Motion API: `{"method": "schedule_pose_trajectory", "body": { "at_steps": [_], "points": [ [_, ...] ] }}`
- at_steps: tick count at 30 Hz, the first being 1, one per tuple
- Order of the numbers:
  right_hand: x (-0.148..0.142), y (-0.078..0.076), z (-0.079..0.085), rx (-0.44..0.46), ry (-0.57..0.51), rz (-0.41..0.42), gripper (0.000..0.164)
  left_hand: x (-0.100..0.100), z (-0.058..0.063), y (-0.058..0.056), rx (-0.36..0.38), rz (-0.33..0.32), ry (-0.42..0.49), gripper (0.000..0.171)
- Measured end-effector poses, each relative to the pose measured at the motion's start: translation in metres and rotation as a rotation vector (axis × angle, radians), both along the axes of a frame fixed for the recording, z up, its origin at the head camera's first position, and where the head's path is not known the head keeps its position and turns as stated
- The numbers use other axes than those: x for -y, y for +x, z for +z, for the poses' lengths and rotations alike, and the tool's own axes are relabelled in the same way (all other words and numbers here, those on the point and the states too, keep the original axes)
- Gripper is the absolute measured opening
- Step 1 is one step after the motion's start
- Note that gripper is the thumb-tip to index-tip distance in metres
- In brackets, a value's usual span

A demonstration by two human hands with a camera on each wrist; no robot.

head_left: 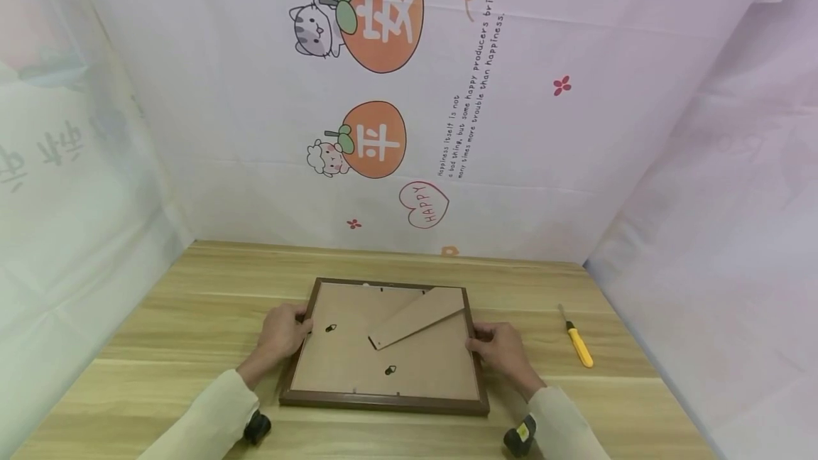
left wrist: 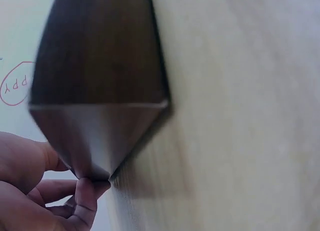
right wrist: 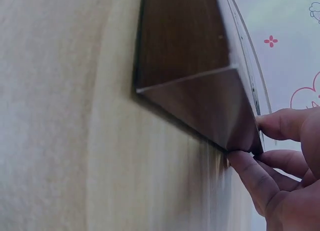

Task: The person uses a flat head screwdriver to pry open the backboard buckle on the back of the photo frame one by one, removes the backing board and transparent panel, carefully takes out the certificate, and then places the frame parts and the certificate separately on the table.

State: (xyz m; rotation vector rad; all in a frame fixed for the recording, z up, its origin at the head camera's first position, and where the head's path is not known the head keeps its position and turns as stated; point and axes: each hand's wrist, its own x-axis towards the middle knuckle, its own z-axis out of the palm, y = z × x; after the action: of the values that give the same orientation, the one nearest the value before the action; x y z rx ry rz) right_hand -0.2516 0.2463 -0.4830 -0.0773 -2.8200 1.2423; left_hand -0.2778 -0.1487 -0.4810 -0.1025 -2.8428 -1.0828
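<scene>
A brown picture frame [head_left: 383,400] lies back side up on the wooden table, its tan backing board [head_left: 339,364] facing me. Across the board runs a slanted easel stand [head_left: 424,314], lying flat, and two small black hanging hooks [head_left: 390,370] sit on it. My left hand [head_left: 281,334] grips the frame's left side, thumb on top and fingers at the outer edge. On the opposite side my right hand [head_left: 503,350] holds the right edge the same way. Both wrist views show fingers pinching the frame's side, with the left hand [left wrist: 45,191] and right hand [right wrist: 285,166] beyond a near corner.
A screwdriver [head_left: 580,346] with a yellow handle lies on the wooden table [head_left: 211,289] to the right of the frame. White printed cloth [head_left: 511,162] hangs behind the table's back edge, and more cloth stands along both sides.
</scene>
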Motion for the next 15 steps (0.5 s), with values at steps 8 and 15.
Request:
{"method": "schedule_pose_trajectory", "body": {
  "at_steps": [8,15],
  "points": [
    [0.0007,0.0003,-0.0007,-0.004,-0.025,-0.005,0.034,0.0009,0.0016,0.0015,0.022,0.018,0.009,0.024],
    [0.0005,-0.0009,-0.0028,-0.020,-0.037,-0.013,0.033,0.0040,0.0002,0.0001,0.044,0.035,0.019,0.024]
  ]
}}
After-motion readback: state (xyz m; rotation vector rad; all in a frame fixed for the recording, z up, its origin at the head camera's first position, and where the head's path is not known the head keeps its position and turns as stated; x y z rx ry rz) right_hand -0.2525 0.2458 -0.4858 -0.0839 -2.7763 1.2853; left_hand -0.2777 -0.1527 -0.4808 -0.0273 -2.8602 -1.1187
